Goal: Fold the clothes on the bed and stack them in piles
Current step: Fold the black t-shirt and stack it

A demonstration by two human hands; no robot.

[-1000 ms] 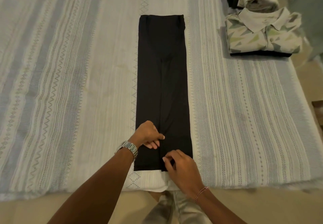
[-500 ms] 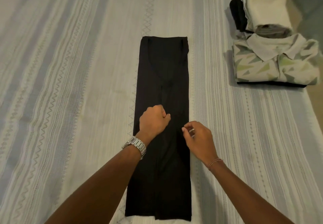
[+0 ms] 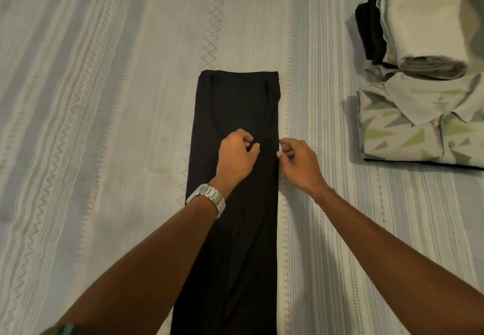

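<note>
Lengthwise, a long black garment folded into a narrow strip (image 3: 235,203) lies down the middle of the pale striped woven bedspread (image 3: 104,125), its far end squared off and its near end running out of view at the bottom. That narrow shape suggests the sides are already turned in, so the next fold would likely bring one end over the other.

Both hands sit about a third of the way down from the far end. The left hand (image 3: 235,156), above a silver metal wristwatch (image 3: 208,198), has its fingers curled and thumb pressed against them, seemingly pinching a bit of the black fabric near the centre line. The right hand (image 3: 296,159), with a thin bracelet (image 3: 320,193) at the wrist, hovers at the strip's right edge with fingertips (image 3: 279,153) drawn together; whether they actually clamp the cloth I cannot tell. Placed side by side across the width, the hands look set to tidy a crease or lift the cloth evenly.

Off to the right, well apart, a folded shirt with a pale triangle print (image 3: 419,130) tops one pile, and behind it rest cream and black folded clothes (image 3: 419,25), kept clear of the working space.
</note>
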